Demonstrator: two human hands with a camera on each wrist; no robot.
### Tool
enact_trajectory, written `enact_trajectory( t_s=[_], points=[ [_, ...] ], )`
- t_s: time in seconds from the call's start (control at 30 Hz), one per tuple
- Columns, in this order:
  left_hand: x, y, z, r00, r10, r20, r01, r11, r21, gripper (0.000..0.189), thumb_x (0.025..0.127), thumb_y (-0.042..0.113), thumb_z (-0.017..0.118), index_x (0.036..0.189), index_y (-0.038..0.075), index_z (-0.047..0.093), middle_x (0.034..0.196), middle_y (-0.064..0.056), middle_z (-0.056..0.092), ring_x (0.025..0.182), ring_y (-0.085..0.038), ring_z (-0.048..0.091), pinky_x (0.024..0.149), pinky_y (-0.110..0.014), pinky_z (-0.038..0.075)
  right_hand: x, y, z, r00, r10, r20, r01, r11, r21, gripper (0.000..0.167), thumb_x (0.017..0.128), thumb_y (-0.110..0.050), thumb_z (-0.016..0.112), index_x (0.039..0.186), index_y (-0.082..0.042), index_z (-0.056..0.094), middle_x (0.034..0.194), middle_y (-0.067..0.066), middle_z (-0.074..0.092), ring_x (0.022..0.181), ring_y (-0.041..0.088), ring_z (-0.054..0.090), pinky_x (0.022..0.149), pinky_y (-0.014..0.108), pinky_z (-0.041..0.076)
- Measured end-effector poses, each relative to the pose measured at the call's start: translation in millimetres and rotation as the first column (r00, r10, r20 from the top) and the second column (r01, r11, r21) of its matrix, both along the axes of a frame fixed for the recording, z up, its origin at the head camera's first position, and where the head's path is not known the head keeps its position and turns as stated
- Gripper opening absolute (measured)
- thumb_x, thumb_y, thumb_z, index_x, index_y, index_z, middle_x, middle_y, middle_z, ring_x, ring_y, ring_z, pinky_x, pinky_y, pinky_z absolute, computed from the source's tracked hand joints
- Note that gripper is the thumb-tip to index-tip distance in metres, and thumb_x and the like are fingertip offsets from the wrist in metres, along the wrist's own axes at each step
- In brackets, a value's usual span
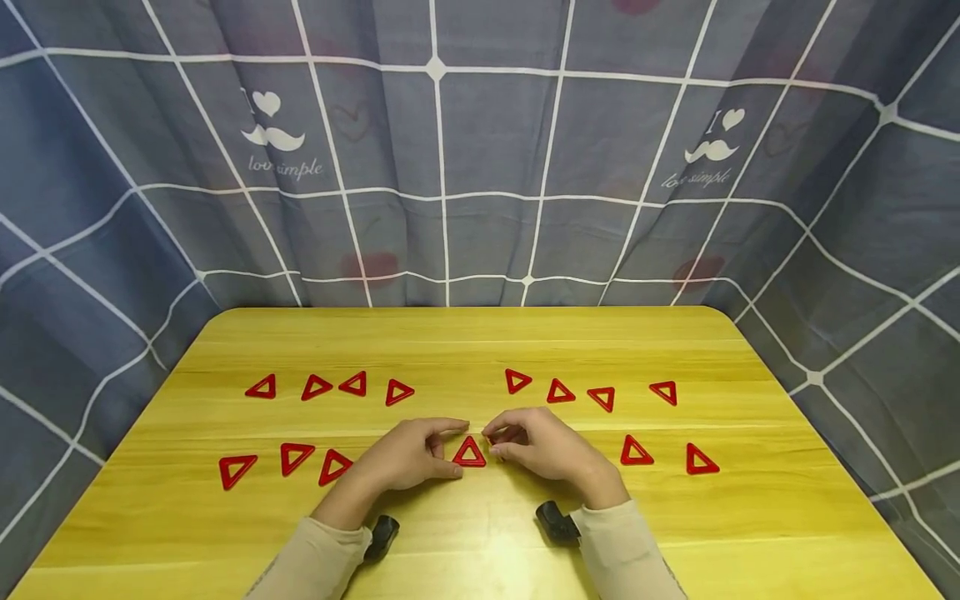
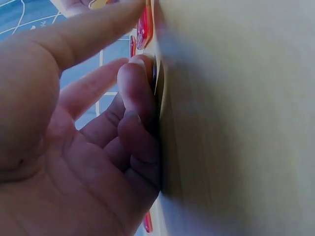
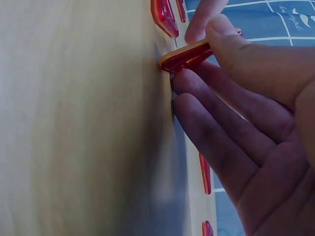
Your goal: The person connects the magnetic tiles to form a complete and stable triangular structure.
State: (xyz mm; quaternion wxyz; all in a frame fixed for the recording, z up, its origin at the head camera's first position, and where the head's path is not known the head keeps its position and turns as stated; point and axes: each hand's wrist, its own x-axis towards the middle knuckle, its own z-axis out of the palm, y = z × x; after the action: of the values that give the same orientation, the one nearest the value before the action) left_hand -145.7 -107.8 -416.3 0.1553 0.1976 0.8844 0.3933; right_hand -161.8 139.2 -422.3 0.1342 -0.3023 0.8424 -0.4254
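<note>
Between the two hands a red open-centred triangle [image 1: 469,452] lies flat on the table. My left hand [image 1: 411,455] rests at its left side, thumb and index finger spread around it. Its thumb tip is close to the lower left corner; whether it touches cannot be told. The left wrist view shows the other fingers [image 2: 135,93] loosely bent against the tabletop. My right hand [image 1: 551,446] pinches a second red triangle [image 3: 189,56] between thumb and fingers, tilted on edge with its lower corner at the table surface. In the head view the fingers mostly hide that piece.
Several similar red triangles lie on the yellow wood-grain table [image 1: 465,350]: a back row with pieces left [image 1: 316,387] and right [image 1: 560,391], and front groups beside the left hand [image 1: 296,457] and right hand [image 1: 636,451]. A grey checked curtain [image 1: 495,150] surrounds the table.
</note>
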Motion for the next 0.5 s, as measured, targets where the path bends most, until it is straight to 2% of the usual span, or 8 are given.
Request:
enact_trajectory(
  t_s=[0.17, 0.5],
  points=[
    [1.0, 0.8, -0.7, 1.000, 0.008, -0.018, -0.008, 1.000, -0.010, 0.042, 0.084, 0.020, 0.084, 0.124, 0.012, 0.072, 0.071, 0.002, 0.056, 0.062, -0.011, 0.050, 0.055, -0.028, 0.040, 0.2, -2.3, -1.4, 1.000, -0.003, 0.013, 0.003, 1.000, -0.005, 0.020, 0.095, -0.012, 0.072, 0.114, -0.006, 0.073, 0.104, 0.000, 0.072, 0.094, 0.010, 0.069, 0.084, 0.029, 0.053],
    [2.3, 3.7, -1.1, 0.999, 0.013, -0.049, -0.015, 0.999, -0.039, 0.040, 0.085, 0.022, 0.083, 0.124, 0.015, 0.073, 0.067, 0.003, 0.053, 0.057, -0.009, 0.046, 0.052, -0.026, 0.036, 1.4, -7.4, -0.5, 1.000, 0.000, 0.006, 0.000, 1.000, -0.002, 0.020, 0.095, -0.012, 0.072, 0.114, -0.007, 0.073, 0.104, 0.000, 0.072, 0.093, 0.010, 0.069, 0.084, 0.028, 0.053]
  ],
)
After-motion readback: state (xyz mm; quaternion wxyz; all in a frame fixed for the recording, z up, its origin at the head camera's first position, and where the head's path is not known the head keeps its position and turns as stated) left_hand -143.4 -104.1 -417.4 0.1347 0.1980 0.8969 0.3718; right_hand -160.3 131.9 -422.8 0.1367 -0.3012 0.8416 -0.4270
